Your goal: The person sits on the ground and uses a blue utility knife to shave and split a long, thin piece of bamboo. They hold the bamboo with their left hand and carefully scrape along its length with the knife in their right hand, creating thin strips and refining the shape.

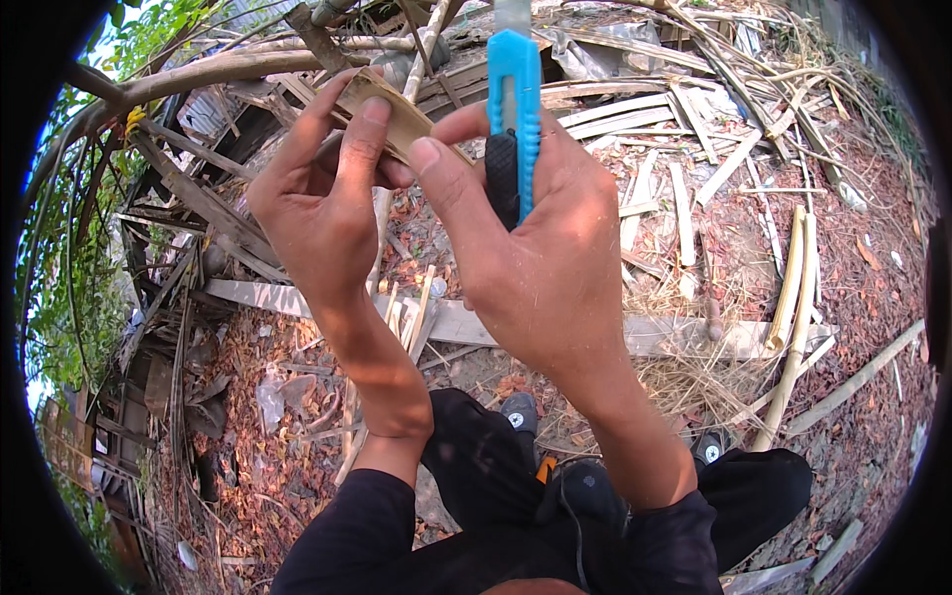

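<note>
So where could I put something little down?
Best bet: the left stretch of the grey plank, between its left end and the left forearm. The ground right of the yellow bamboo pieces looks fairly open, though leaf-littered. It's crowded around the straw and among the wood strips beyond the right hand.

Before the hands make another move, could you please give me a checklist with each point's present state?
1. Strip held: ok, the left hand pinches the pale strip.
2. Cutter held: ok, the right hand grips the blue cutter.
3. Blade retracted: not ok, the blade sticks out past the cutter's body.
4. Blade pointing away from the fingers: ok, it points upward.
5. Blade tip intact: cannot tell, it is out of frame.
6. Gloves worn: not ok, both hands are bare.
</note>
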Demonstrator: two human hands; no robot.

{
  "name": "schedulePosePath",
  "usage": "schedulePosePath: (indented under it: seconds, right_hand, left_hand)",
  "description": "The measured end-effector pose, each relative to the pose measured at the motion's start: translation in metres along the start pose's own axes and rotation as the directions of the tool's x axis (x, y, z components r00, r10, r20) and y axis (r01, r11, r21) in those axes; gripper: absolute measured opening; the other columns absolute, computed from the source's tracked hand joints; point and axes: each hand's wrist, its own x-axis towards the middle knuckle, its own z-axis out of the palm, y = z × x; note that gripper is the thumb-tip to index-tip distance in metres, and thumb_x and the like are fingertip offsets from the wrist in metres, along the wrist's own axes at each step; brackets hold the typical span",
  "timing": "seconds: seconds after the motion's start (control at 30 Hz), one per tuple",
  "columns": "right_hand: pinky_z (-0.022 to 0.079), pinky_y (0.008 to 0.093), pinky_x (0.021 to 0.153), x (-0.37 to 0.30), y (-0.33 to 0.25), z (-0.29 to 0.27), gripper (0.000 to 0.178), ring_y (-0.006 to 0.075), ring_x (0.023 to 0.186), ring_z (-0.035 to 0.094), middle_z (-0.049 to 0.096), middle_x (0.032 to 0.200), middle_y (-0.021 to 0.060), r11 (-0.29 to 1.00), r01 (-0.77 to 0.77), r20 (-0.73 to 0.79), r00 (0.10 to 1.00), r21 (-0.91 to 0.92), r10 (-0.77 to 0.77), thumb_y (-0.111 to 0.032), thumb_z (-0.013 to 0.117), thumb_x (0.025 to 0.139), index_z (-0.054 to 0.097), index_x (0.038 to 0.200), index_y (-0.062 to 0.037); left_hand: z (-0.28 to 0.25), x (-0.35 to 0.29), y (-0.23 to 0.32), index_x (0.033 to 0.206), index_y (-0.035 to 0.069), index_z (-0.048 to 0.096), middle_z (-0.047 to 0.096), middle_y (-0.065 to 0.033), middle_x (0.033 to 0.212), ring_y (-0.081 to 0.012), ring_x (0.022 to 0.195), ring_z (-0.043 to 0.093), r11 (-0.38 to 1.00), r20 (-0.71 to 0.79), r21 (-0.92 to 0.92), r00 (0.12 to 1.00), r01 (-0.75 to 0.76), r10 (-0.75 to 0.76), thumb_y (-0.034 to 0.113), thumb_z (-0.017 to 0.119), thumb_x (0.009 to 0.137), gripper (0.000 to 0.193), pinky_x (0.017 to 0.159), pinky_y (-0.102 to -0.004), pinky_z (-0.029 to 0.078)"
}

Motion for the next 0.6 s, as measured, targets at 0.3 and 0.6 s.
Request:
schedulePosePath:
  seconds: [0.3, 0.6]
  right_hand:
    - [0.049, 0.0289, 0.048, 0.045, 0.001, 0.000, 0.014, 0.0146, 0.050, 0.063, 0.063, 0.057, 0.0119, 0.997, -0.012, 0.049, 0.999, 0.074, 0.008, -0.010, 0.066, 0.076, 0.065, 0.074, 0.0039]
    - [0.045, 0.0382, 0.050, 0.044, 0.004, 0.001, 0.012, 0.0317, 0.050, 0.060, 0.057, 0.052, 0.0157, 0.889, 0.342, -0.034, 0.929, -0.304, -0.369, -0.006, 0.064, 0.075, 0.061, 0.071, 0.0053]
  left_hand:
    - [0.001, 0.000, -0.001, 0.112, -0.005, 0.063, 0.067, -0.0084, 0.073, -0.0099, 0.053, 0.060, 1.000, 0.007, 0.008, 1.000, -0.001, 0.001, 0.000, 0.065, 0.085, 0.028, 0.048, -0.0198, 0.047]
    - [0.010, -0.005, 0.002, 0.112, -0.005, 0.063, 0.067, -0.0071, 0.071, -0.0091, 0.053, 0.061, 0.999, -0.005, 0.041, 1.000, 0.022, -0.022, 0.002, 0.066, 0.086, 0.027, 0.047, -0.0187, 0.045]
